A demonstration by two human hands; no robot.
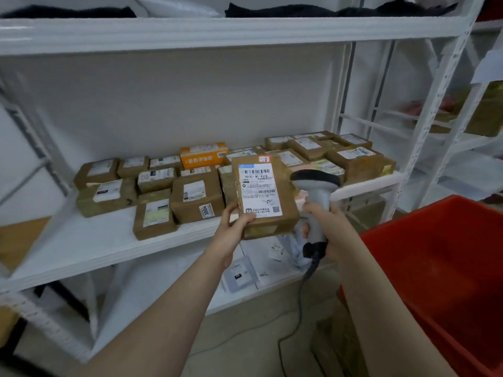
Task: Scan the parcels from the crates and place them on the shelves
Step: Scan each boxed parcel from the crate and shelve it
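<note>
Closest, on the right, sat one big red plastic crate (435, 268). I could not see inside it. Just past it, the right hand (330, 232) was wrapped tight round the handle of one grey scanner with a black head and a cord (317, 191). The left hand (234, 224) pinched the bottom corner of one flat brown cardboard parcel with a white label (265, 191), thumb on the front and fingers behind. The parcel was up in the air, just beside the scanner and in front of the white metal shelf (81, 240).

The scanner's head seemed to point at the shelf, not at the label, so it might read the wrong box. The parcel might also slip, since only one corner was held.

Farther back on the shelf lay about eighteen small boxes (197, 195), one of them an orange box (204, 156). The ones at the back were hard to count.
</note>
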